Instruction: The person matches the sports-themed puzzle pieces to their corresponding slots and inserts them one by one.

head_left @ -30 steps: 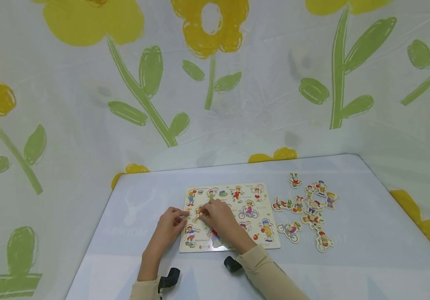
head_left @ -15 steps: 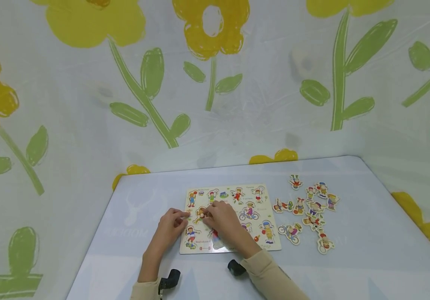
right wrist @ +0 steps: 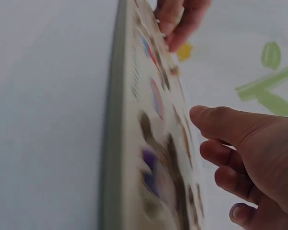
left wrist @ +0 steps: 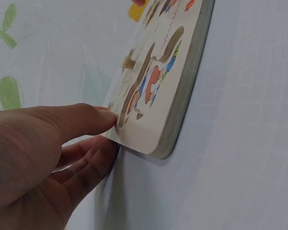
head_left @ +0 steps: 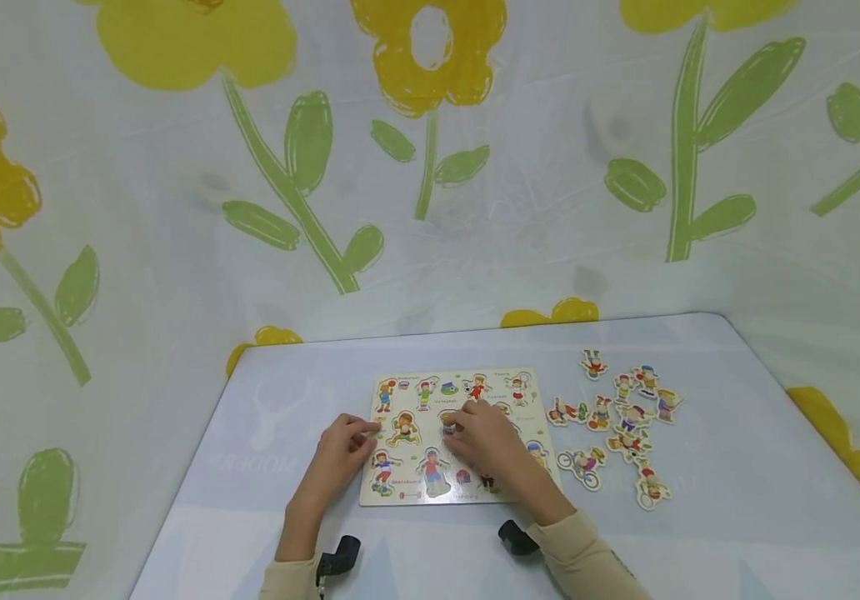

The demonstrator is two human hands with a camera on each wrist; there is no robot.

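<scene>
The left hand (head_left: pixel 342 450) pinches the puzzle board (head_left: pixel 411 400) at its left edge; the right hand (head_left: pixel 486 442), fingers loosely bent above it, holds nothing visible. One runner piece (head_left: pixel 403 428) looks fitted (others, I cannot tell); loose pieces (head_left: pixel 599 414) off the board's right edge apparently remain.

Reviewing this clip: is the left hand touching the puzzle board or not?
Touching. The left wrist view shows the left hand with its thumb tip right at the edge of the puzzle board, no gap visible.
</scene>
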